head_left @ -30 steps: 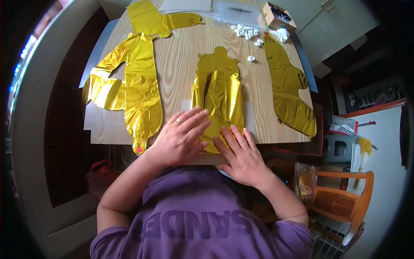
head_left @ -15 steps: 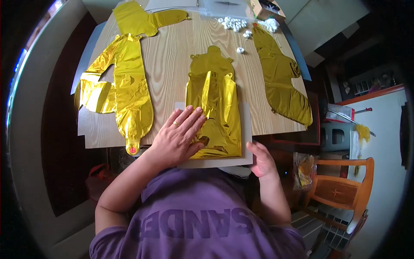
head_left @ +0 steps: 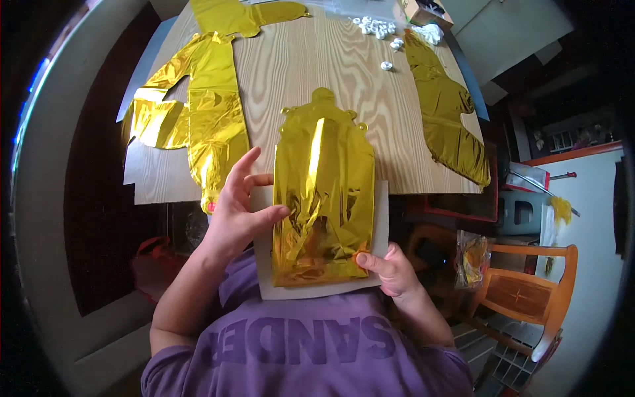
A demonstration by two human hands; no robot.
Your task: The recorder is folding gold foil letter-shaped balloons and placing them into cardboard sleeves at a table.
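You now hold the gold foil (head_left: pixel 324 172) and white card (head_left: pixel 265 271) closer to you. Your left hand (head_left: pixel 235 205), flat earlier, now hooks its thumb over the foil's left edge; your right hand's (head_left: pixel 391 270) thumb now overlaps the lower right corner.

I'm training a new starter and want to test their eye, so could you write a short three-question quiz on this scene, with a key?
1. True or false: the held foil lies on a pale board.
2. Which hand's thumb is at the held foil's lower right corner?
3. Where are the small white pieces? A) on the chair; B) on the far part of the table; C) on the pale board.

Key: 1. True. 2. The right hand. 3. B.
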